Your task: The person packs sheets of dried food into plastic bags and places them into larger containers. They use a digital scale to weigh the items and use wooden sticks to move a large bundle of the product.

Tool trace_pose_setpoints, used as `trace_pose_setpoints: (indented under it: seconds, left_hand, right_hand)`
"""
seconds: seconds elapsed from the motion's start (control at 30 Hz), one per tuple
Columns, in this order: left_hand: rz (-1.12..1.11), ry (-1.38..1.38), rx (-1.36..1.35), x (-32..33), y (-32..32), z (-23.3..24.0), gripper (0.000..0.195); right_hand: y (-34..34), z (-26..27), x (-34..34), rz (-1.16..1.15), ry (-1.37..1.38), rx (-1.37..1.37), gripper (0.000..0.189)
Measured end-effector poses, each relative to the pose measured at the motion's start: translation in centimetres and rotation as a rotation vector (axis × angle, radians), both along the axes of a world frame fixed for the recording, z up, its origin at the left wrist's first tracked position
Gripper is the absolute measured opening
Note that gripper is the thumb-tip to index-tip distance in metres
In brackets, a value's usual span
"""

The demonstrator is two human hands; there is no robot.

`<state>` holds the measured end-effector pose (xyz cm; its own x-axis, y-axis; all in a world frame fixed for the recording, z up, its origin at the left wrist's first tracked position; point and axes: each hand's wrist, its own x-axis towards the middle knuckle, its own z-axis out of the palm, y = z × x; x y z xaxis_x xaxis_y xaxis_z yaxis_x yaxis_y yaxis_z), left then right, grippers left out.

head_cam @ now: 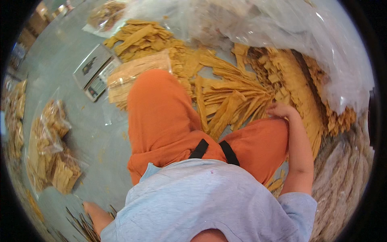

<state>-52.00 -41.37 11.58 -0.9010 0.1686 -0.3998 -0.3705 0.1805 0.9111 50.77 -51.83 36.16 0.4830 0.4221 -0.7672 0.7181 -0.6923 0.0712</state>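
Note:
My right hand is above my right knee, its fingers at the gathered ends of yellow dried strips that fan across the floor. Whether the fingers grip a strip or only touch them cannot be made out. My left hand is out of view; only a blurred part of the left arm shows at the lower left, beside thin dark stalks. Beyond my left knee lies a clear plastic bag packed with pale yellow dried strips. A thick layered pile of yellow dried strips extends along my right side.
A digital scale stands at the left, with a dark patch on its platform. Filled clear bags lie on the grey floor farther left. More yellow pieces are heaped ahead. Large plastic sheeting covers the far right.

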Motion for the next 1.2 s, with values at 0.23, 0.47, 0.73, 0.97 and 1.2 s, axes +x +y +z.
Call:
trace_pose_setpoints:
  seconds: [0.23,0.47,0.73,0.97,1.2]
  left_hand:
    - [-1.503,-0.075,-0.004,41.6,22.1,6.1,0.046]
    - [-2.508,-0.448,-0.367,69.5,26.2,8.8,0.043]
    - [-2.512,-0.54,-1.043,81.1,23.0,-4.8,0.069]
    - [-2.359,-0.805,-1.062,85.0,19.8,-9.9,0.052]
    - [-2.264,-0.96,-0.868,83.9,20.3,-11.5,0.06]
  right_hand:
    - [5.5,-9.6,0.5,-0.168,0.176,0.095,0.066]
    - [8.6,-28.3,-9.3,-0.935,-0.108,0.429,0.117]
    - [6.1,-26.4,-8.0,-0.995,-0.01,0.931,0.089]
    - [15.9,-29.7,-6.9,-0.522,0.033,0.665,0.087]
    - [17.7,-30.6,-7.4,-0.553,0.16,0.795,0.074]
